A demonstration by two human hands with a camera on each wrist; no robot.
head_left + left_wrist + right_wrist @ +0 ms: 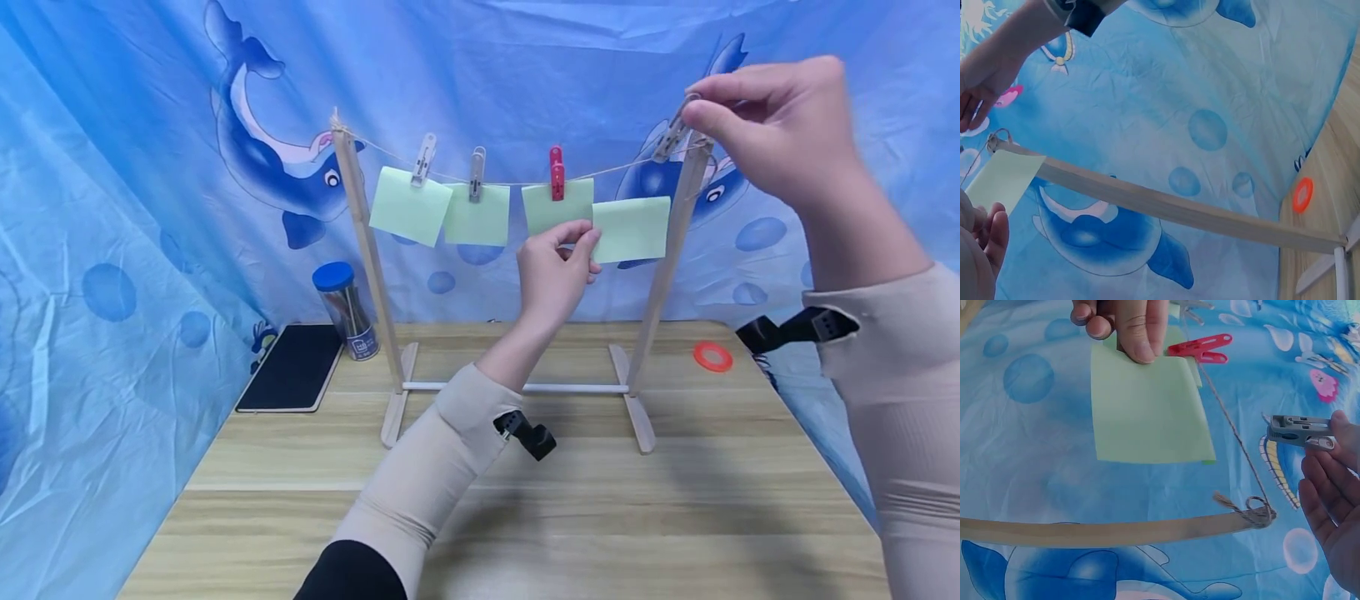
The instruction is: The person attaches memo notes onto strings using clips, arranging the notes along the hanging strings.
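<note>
My left hand pinches the left edge of a pale green paper note, held below the string near its right end. Up by the right post, my right hand pinches a grey clothespin by its handle ends. In the right wrist view that clothespin stands apart from the note. On the string hang more green notes: one under a red clothespin, one under a grey clothespin, and one under a whitish clothespin at far left.
The string spans two wooden posts joined low by a white rod. On the table lie a black notebook and an orange ring. A blue-lidded jar stands beside the left post. A dolphin-print curtain hangs behind.
</note>
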